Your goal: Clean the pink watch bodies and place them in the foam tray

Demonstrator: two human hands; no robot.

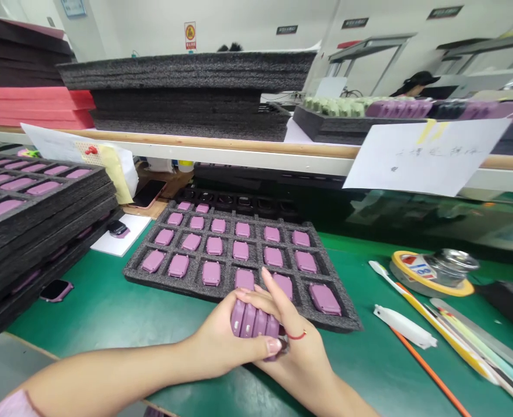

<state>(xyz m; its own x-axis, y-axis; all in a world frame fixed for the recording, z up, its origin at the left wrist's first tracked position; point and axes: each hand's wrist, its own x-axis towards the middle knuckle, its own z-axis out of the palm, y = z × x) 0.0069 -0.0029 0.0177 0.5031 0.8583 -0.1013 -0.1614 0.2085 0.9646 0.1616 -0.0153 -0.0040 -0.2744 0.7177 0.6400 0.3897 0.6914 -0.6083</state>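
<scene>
Both hands meet at the near edge of a black foam tray whose pockets hold several purple watch bodies. Together they grip a row of several purple watch bodies stacked side by side. My left hand wraps the stack from the left, thumb along its front. My right hand closes on it from the right, with the index finger raised over the tray, and a red thread circles one finger.
A tall pile of black foam trays with purple pieces stands at left, and a loose watch lies below it. Brushes, a ruler, a tape roll and a white tool lie at right. A shelf with foam stacks runs behind.
</scene>
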